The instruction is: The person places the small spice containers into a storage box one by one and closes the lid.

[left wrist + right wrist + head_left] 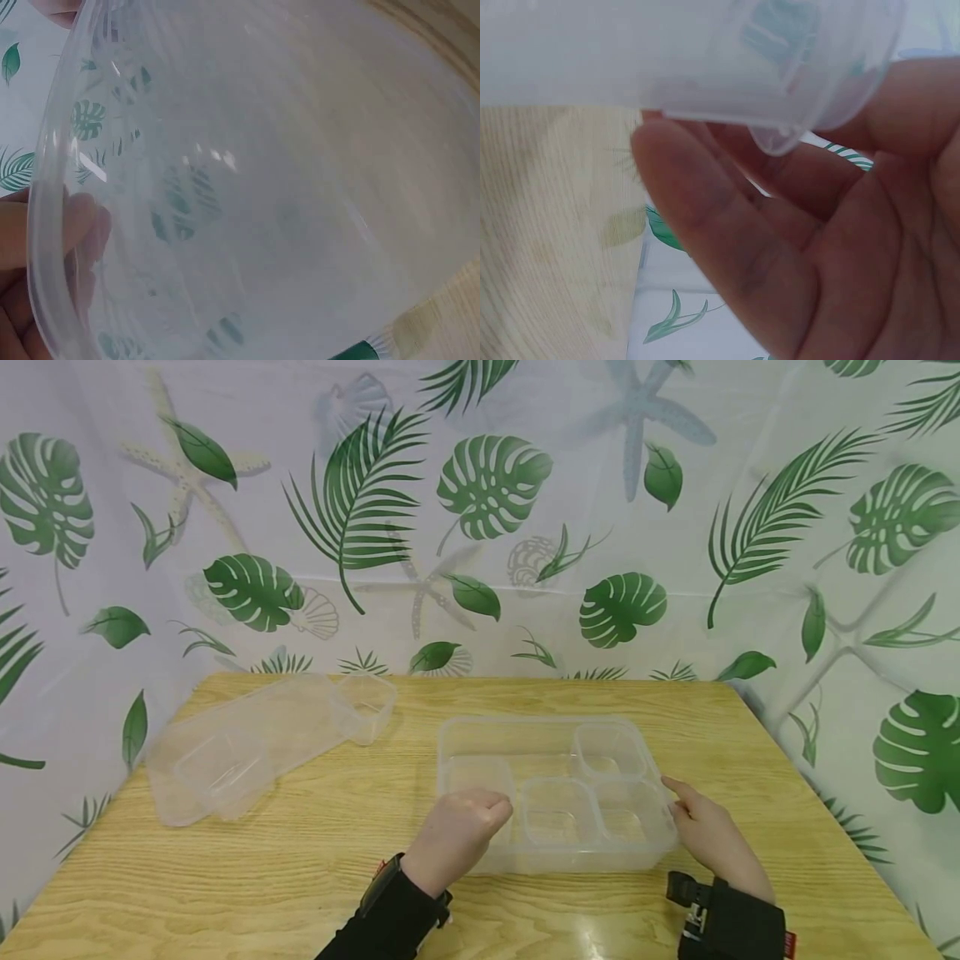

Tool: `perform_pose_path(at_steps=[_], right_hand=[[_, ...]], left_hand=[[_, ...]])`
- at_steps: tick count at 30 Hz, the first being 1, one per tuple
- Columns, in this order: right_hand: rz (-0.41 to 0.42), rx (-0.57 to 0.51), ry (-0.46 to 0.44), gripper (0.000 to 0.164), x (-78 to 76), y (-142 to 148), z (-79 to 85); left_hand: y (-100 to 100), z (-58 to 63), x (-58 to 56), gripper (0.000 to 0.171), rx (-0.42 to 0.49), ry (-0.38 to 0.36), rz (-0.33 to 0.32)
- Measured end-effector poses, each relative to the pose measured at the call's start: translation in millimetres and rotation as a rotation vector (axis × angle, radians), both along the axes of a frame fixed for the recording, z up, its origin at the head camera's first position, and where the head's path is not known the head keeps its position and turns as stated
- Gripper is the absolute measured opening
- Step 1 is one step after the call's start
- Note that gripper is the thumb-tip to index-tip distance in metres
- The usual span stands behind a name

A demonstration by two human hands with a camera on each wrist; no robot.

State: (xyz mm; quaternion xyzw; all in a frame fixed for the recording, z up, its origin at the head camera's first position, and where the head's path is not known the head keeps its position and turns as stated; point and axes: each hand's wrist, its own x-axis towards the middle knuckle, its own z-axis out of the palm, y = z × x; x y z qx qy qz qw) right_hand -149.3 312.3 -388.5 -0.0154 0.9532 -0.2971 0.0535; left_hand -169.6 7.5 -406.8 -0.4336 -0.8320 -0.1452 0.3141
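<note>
A large clear plastic box sits on the table, with several small clear plastic cups inside. My left hand reaches over the front rim and grips the leftmost cup, hiding part of it. In the left wrist view, curled fingers stand above the rim, and their tips show through the translucent wall. At the box's right end, my right hand holds the side. The right wrist view has one finger under the plastic edge and another digit behind the wall.
On the left of the wooden table lies a flat translucent lid. One small clear cup is at its near end, another cup at its far end. A leaf-printed cloth hangs behind the table and along its sides.
</note>
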Motion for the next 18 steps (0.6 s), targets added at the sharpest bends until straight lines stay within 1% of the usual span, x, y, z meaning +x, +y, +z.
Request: perform_pose_path(at_steps=[11,18], right_hand=[[-0.003,-0.007,-0.019,0.042,-0.6,0.0,0.6],[-0.002,-0.012,-0.003,0.042,0.1,-0.2,0.5]], left_hand=[[2.7,-2.2,1.8,0.042,-0.044,-0.007,-0.016],[3.1,-2.9,3.2,0.028,-0.109,-0.04,0.002]])
